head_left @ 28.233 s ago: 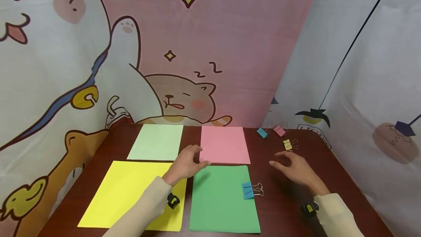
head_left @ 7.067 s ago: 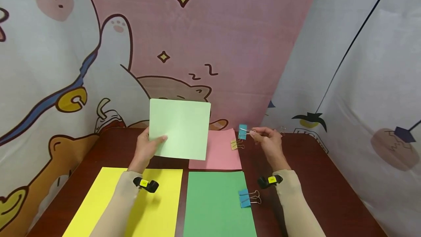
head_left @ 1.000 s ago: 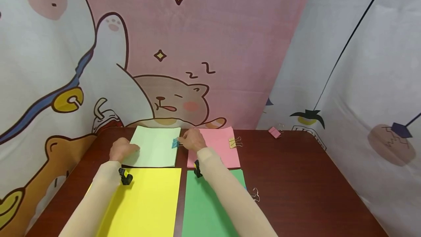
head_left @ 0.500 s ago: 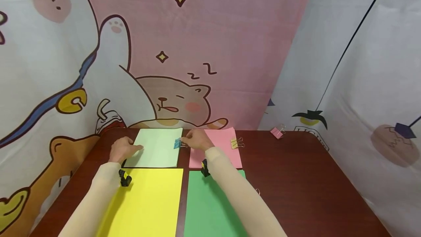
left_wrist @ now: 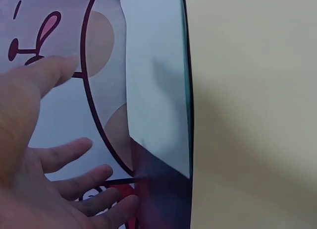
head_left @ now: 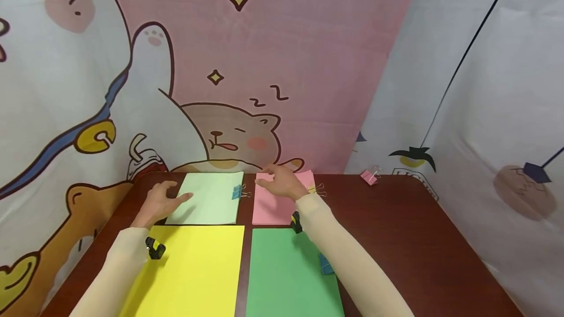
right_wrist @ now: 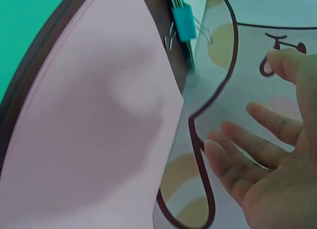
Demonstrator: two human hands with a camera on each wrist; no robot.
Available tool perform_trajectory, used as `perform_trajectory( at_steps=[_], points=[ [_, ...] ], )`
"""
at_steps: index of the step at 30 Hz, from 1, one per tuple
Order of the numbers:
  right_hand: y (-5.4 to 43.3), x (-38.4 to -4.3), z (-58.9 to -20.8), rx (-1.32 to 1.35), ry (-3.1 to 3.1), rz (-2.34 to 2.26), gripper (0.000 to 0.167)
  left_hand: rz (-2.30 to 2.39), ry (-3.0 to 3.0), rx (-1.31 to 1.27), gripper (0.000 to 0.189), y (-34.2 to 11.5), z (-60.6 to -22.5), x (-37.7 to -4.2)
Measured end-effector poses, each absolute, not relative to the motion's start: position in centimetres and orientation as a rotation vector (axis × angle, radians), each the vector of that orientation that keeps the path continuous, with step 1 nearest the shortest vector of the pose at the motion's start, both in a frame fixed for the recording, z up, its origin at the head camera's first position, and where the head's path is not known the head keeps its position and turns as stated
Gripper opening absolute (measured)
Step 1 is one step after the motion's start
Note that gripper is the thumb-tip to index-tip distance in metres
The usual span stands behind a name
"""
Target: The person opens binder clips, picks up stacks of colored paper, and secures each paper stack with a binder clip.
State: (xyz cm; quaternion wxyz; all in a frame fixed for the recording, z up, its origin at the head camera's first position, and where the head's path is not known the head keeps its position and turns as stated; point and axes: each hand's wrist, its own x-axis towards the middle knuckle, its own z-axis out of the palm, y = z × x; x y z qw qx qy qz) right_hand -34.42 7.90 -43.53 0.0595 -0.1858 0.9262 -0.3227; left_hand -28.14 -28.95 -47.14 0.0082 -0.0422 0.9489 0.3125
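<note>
A blue binder clip (head_left: 237, 192) grips the right edge of the pale green paper stack (head_left: 207, 199), its wire handles pointing right. My right hand (head_left: 282, 182) hovers over the pink paper (head_left: 269, 209), fingers spread and holding nothing; the right wrist view shows the same blue clip on the sheets' edge. At the pale green stack's left edge is my left hand (head_left: 160, 202), thumb and fingers apart, with nothing in it. In the left wrist view the left hand (left_wrist: 54, 164) stands clear of the pale green paper (left_wrist: 153, 65).
Yellow paper (head_left: 194, 268) lies front left. Green paper (head_left: 286, 273) lies front right, with a larger blue binder clip (head_left: 325, 264) partly behind my right sleeve. A yellow binder clip (head_left: 313, 190) sits on the pink paper's right edge. A pink binder clip (head_left: 370, 176) lies at the back right.
My right hand has let go of the blue binder clip and moved right. My left hand has come off the pale green paper. Much earlier, the small blue and yellow clips lay loose at right.
</note>
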Motion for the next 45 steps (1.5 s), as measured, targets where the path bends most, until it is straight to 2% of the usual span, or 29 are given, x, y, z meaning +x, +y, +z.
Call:
perform_trajectory(
  at_steps=[7, 13, 21, 31, 45],
  points=[
    [11.3, -34.5, -43.1, -0.580, 2.861, -0.988, 0.060, 0.930, 3.017, -0.013, 0.102, -29.1, -46.9, -26.7],
    [14.1, -34.6, -43.2, -0.566, 2.932, -0.989, 0.046, 0.932, 3.022, 0.049, 0.105, -29.1, -46.9, -25.6],
    [18.2, -35.0, -43.8, -0.458, 3.014, -0.870, 0.066, 0.915, 3.007, 0.103, 0.109, -28.9, -46.7, -23.4],
    [23.5, -35.1, -43.9, -0.402, 3.130, -0.742, 0.070, 0.778, 3.022, 0.146, 0.110, -29.3, -46.8, -20.1],
    [30.1, -35.9, -44.1, -0.225, 3.172, -0.586, 0.077, 0.651, 2.870, -0.072, 0.122, -30.7, -47.1, -16.9]
  ],
)
